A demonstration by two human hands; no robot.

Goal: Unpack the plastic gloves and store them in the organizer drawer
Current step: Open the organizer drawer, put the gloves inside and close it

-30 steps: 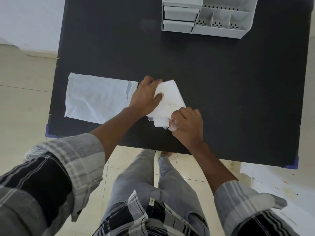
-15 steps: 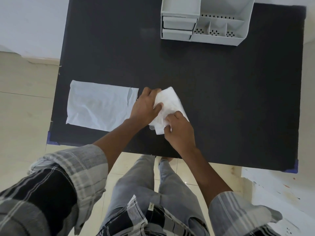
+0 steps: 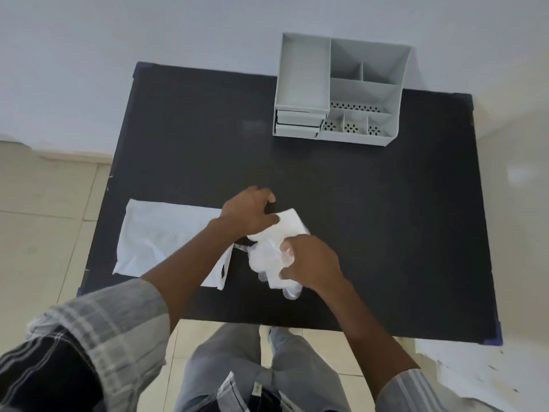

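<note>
A view from above of a person standing at a black table (image 3: 371,218), both bare hands working on a small white packet near the table's front edge. The left hand (image 3: 249,211) rests on the far end of the white paper packet (image 3: 289,226), its fingers curled over the packet's upper edge and the thumb lying along the top face, holding it down against the table. The right hand (image 3: 312,266) is at the near end of the packet, fingers curled and pinching a crumpled bunch of clear plastic gloves (image 3: 267,261) that comes out of the packet's open end. The glove plastic is thin and translucent, and bunches between the two hands; a loose bit hangs just below the right hand. How many gloves are in the bunch cannot be told.

To the left of the hands, partly under the left forearm, a flat white plastic bag (image 3: 160,236) lies on the table. At the far side of the table, well apart from the hands, stands a grey desk organizer (image 3: 338,90) with open compartments on top and to the right, and two small drawers (image 3: 297,121) stacked at its front left. The drawers look pushed in. The person wears a plaid shirt with sleeves rolled up and grey trousers, over a pale tiled floor.
</note>
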